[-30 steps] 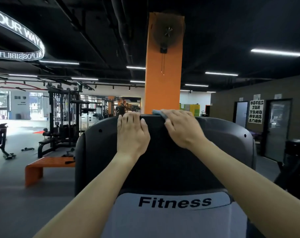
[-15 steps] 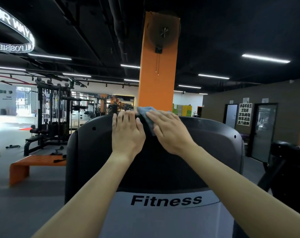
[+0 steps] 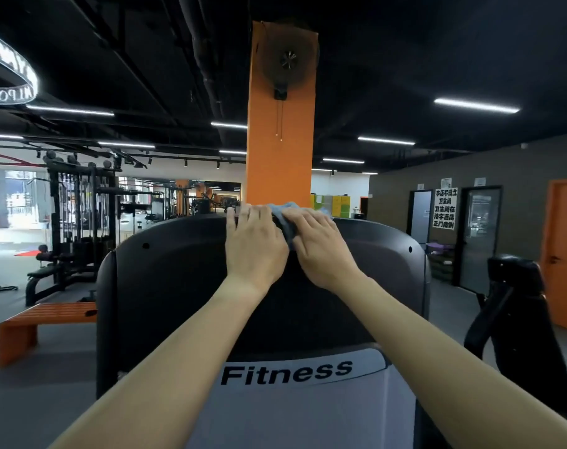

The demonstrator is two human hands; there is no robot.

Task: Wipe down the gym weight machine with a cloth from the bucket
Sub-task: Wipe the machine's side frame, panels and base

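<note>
Cloth lies bunched on the top rim of the weight machine, under the right grip, whose fairly straight fingers press it down to wipe. The left grip rests flat on the rim just beside it, fingers together (likely bracing the reach).

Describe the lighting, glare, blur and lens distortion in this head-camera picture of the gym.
Head view: dim overall, lit by ceiling strip lights; the windows at far left blow out to white glare; the wide-angle lens bows the room's edges and stretches the forearms; the left hand, right hand and cloth on the dark machine look slightly soft.
</note>
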